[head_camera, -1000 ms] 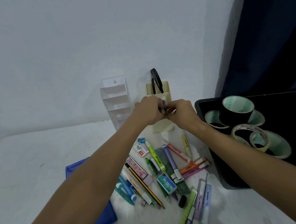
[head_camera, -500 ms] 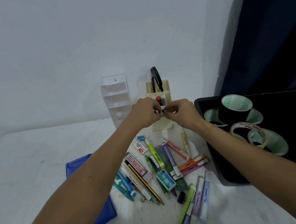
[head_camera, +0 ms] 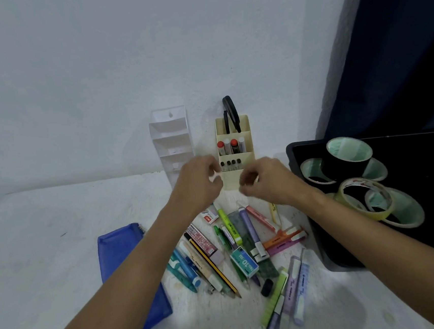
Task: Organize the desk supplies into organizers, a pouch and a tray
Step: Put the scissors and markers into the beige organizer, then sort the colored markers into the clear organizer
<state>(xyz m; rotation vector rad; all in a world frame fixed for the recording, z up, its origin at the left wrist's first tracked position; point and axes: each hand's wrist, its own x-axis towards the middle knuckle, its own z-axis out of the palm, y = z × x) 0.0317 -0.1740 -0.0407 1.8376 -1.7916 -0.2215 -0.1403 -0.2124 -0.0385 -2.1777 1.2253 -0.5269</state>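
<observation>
A cream tiered organizer (head_camera: 244, 124) leans on the wall. Its top pocket holds black scissors (head_camera: 230, 112), the middle one red- and white-capped sticks (head_camera: 230, 146), the lowest several small dark-capped tubes (head_camera: 230, 164). My left hand (head_camera: 199, 184) and my right hand (head_camera: 265, 180) hover just in front of its base, fingers loosely curled, holding nothing I can see. Below them lies a heap of pens, highlighters (head_camera: 229, 225), a pencil (head_camera: 213, 266), erasers and a staple box (head_camera: 244, 262). A white tiered organizer (head_camera: 171, 139) stands to the left of the cream one.
A blue pouch (head_camera: 124, 255) lies at the left, partly under my left forearm. A black tray (head_camera: 324, 244) at the right holds several tape rolls (head_camera: 349, 155). A dark curtain hangs at the far right. White wall closes off the desk behind.
My hands were together at the organizer's front with a small item between them. Now they have parted and drawn back a little, and the organizer's pockets show filled.
</observation>
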